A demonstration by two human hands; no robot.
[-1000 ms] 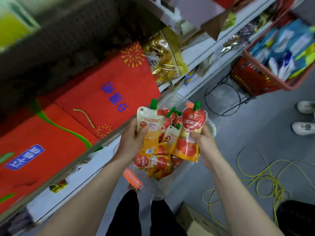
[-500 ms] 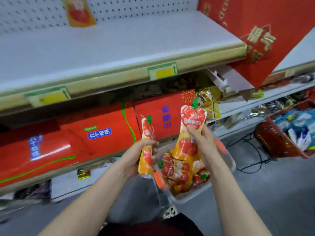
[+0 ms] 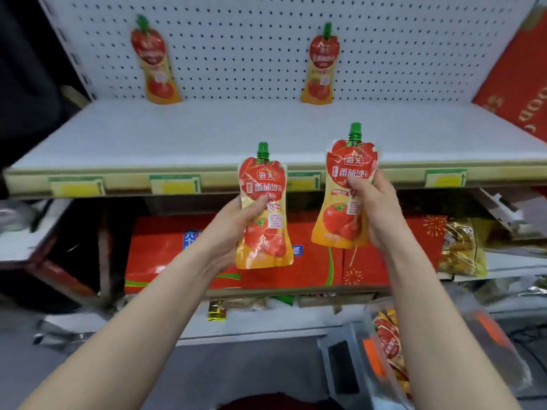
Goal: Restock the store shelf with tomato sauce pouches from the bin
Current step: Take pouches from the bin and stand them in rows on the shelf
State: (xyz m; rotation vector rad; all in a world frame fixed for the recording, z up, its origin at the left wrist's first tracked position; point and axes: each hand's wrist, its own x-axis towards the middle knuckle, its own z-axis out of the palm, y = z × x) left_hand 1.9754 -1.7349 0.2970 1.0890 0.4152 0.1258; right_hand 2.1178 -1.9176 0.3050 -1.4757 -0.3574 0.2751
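Both hands raised from the bin to shelf height. The left hand (image 3: 233, 223) is closed around the middle of 1 tomato sauce pouch (image 3: 263, 214), thumb across its front, and the right hand (image 3: 376, 208) is closed in the same way around a 2nd pouch (image 3: 346, 196); both pouches are upright, green caps on top, labels toward the camera. 1 second earlier the 2 pouches were held low, directly over the clear bin (image 3: 349, 359); half a second earlier they were partway up, below the shelf (image 3: 207, 134). Now they are in front of its front edge, the right pouch slightly higher, its cap already above the edge, and neither touches the shelf. The bin, with more pouches inside, is now at the lower right, well apart from the hands. On the shelf, 2 pouches already lean against the pegboard (image 3: 236, 39) at the back edge, 1 toward the left (image 3: 154, 60) and 1 nearer the middle (image 3: 321, 63); the rest of the shelf surface is bare. The pick-up thus appears complete, and the step in hand is judged to be placement: each pouch probably needs to go over the front edge and be stood at the back beside those already there. With so few pouches placed, the restocking seems to be at an early stage.
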